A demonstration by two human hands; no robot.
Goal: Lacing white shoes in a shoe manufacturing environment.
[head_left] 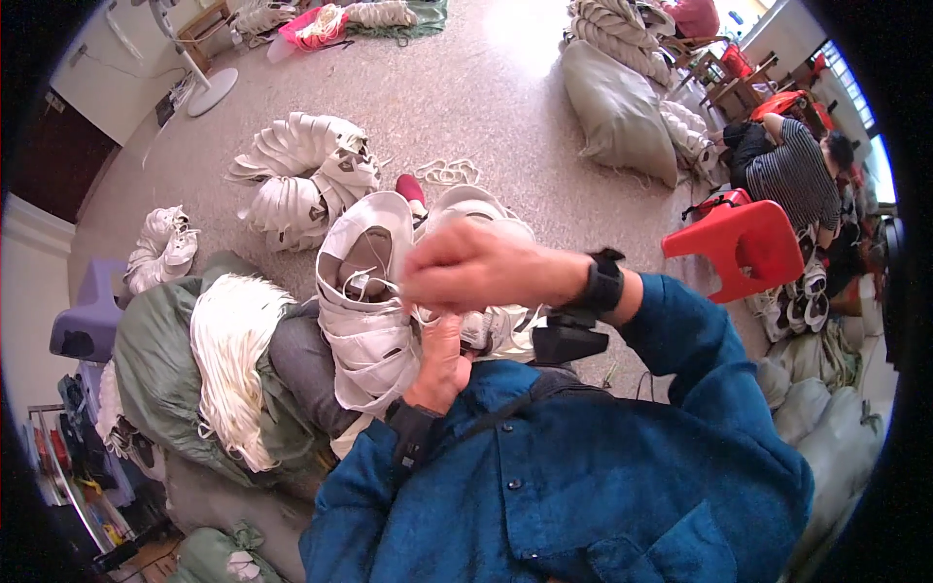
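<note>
A nested stack of white shoe uppers (367, 355) stands in front of me, a white lace (362, 282) loose in the opening of the top one. Just right of it, my left hand (444, 364) is closed low against more white uppers; what its fingers hold is hidden. My right hand (481, 267) is raised above it, slightly blurred, with fingers curled together. Whether a lace runs between those fingers I cannot make out. Another pale upper (476, 206) shows behind the right hand. On my left, a thick bundle of white laces (238, 340) lies over a green sack (155, 360).
More stacks of uppers (311, 180) sit on the floor ahead, near a loose coil of lace (449, 172). A purple stool (87, 316) is at left. Rightward are a red stool (743, 248), a full grey sack (622, 112) and a seated person in stripes (792, 175).
</note>
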